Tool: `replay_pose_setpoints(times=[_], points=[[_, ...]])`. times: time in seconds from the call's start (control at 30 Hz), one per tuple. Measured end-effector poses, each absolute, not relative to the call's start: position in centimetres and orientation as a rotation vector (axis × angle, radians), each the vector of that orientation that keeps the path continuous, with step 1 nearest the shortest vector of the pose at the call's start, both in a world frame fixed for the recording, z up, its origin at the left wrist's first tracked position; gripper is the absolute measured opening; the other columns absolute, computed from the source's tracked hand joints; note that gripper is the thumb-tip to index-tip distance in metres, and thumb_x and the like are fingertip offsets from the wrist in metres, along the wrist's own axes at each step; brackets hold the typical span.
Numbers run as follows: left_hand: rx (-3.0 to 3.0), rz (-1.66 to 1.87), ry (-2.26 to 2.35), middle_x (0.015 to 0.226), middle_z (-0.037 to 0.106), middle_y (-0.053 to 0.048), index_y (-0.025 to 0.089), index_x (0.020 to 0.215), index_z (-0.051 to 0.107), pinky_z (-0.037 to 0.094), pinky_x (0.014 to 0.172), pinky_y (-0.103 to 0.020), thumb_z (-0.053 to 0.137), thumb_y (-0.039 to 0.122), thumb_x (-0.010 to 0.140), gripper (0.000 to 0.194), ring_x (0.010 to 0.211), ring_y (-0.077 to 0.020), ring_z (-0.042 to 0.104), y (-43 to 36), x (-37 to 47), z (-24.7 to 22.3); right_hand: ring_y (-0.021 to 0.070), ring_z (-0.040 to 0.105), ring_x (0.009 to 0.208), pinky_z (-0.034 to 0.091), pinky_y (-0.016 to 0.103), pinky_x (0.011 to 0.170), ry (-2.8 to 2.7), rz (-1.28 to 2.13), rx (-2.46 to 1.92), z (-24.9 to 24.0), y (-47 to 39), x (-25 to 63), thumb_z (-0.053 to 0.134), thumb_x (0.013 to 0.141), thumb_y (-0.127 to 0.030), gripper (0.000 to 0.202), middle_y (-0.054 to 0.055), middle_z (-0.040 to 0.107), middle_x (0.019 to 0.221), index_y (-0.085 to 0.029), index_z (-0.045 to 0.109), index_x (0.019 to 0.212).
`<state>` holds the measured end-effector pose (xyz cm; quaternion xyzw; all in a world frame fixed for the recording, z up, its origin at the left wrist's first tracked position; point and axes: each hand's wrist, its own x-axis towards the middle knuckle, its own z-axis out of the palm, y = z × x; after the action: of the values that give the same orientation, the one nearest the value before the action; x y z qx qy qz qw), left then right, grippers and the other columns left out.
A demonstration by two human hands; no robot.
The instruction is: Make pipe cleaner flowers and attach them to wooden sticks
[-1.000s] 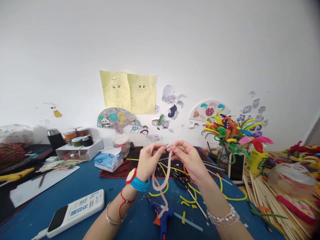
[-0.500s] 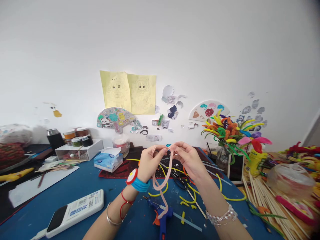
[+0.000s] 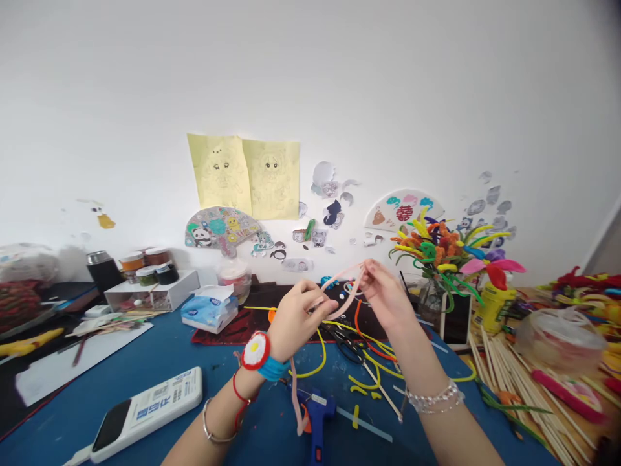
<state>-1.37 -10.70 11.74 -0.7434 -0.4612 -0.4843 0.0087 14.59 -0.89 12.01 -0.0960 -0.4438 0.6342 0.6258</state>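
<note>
Currently: pink pipe cleaner (image 3: 295,396) looped between both hands.
The left hand (image 3: 297,317) pinches the stem between thumb and curled fingers, gap narrow; the right hand (image 3: 388,294), at 2 o'clock from it, holds the far bend of the loop at closed fingertips. Two strands span the space between the hands. The tail hangs at 6 o'clock below the left hand, its end overlapping the blue glue gun (image 3: 317,421) in view; contact there cannot be determined.
</note>
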Motion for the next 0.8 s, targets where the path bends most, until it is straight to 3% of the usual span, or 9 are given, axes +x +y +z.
replay_pose_setpoints(times=[0.23, 0.37, 0.63, 0.8], points=[[-2.357, -1.335, -1.549, 0.081, 0.052, -0.002, 0.019, 0.079, 0.062, 0.040, 0.067, -0.025, 0.054, 0.037, 0.080, 0.020, 0.071, -0.0134, 0.052, -10.1, -1.1, 11.0, 0.0032, 0.050, 0.056, 0.047, 0.011, 0.052, -0.900, 1.438, -0.185, 12.3, 0.8, 16.8, 0.073, 0.062, -0.015, 0.013, -0.004, 0.055, 0.064, -0.016, 0.063, 0.070], [-2.412, -1.263, -1.521, 0.080, 0.056, -0.003, 0.018, 0.075, 0.061, 0.040, 0.067, -0.025, 0.053, 0.034, 0.080, 0.018, 0.071, -0.0139, 0.053, -9.8, -1.2, 10.8, 0.0040, 0.051, 0.057, 0.047, 0.012, 0.053, -0.947, 1.417, -0.192, 12.2, 0.6, 16.6, 0.073, 0.062, -0.017, 0.013, -0.004, 0.055, 0.065, -0.016, 0.063, 0.071], [-2.341, -1.266, -1.531, 0.061, 0.057, 0.001, 0.017, 0.069, 0.060, 0.034, 0.054, -0.022, 0.051, 0.032, 0.082, 0.021, 0.054, -0.0103, 0.047, -10.1, -1.2, 11.0, 0.0041, 0.052, 0.057, 0.048, 0.012, 0.054, -0.967, 1.382, -0.230, 11.9, 1.0, 16.7, 0.074, 0.061, -0.020, 0.016, -0.004, 0.057, 0.065, -0.017, 0.064, 0.073], [-2.285, -1.371, -1.527, 0.067, 0.061, 0.001, 0.019, 0.074, 0.059, 0.036, 0.054, -0.021, 0.052, 0.033, 0.081, 0.018, 0.056, -0.0105, 0.051, -9.9, -1.1, 10.6, 0.0053, 0.052, 0.057, 0.049, 0.014, 0.053, -0.964, 1.351, -0.223, 11.7, 1.4, 16.5, 0.074, 0.061, -0.022, 0.017, -0.003, 0.057, 0.066, -0.018, 0.063, 0.073]])
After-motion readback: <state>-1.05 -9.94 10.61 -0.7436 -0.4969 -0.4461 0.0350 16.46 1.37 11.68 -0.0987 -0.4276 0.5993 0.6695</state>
